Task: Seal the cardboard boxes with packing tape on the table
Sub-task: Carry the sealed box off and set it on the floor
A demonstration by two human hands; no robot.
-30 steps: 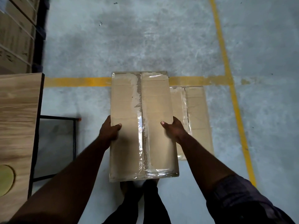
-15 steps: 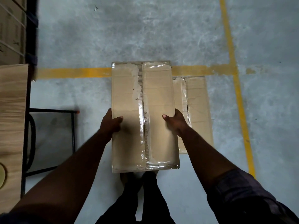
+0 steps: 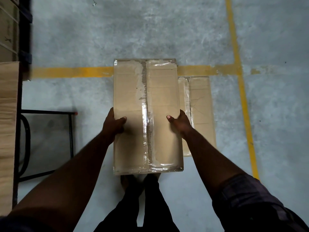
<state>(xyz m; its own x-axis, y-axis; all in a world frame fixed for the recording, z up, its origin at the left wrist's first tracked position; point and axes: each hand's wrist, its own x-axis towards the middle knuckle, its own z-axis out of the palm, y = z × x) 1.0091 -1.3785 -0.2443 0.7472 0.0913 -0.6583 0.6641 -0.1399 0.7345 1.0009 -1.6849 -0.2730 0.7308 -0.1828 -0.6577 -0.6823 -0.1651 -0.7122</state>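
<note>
Both hands held one long cardboard box [image 3: 129, 91] level in front of the person, each gripping the middle of a long side. The left hand [image 3: 113, 125] clasped the left edge with its thumb laid over the top face. The right hand [image 3: 181, 123] clasped the right edge the same way. The remaining fingers of both were hidden under the box. Clear packing tape [image 3: 144, 114] ran down the centre seam from the far end to the near end and folded over both short ends, glinting at the corners. Beside the far half of the seam, on its left, the surface looked ragged. The box hung above the grey concrete floor [image 3: 133, 30], its near end over the person's feet and dark trousers [image 3: 133, 208], its far end crossing a yellow floor line [image 3: 71, 72]. A second box [image 3: 201, 106], also taped along a seam, lay flat on the floor just to the right, partly hidden by the held box and the right forearm. The wooden table [image 3: 7, 114] stood at the left edge of the view, well apart from both boxes, with a black metal frame [image 3: 71, 131] beside it. A dark checked sleeve [image 3: 247, 196] covered the right upper arm.
</note>
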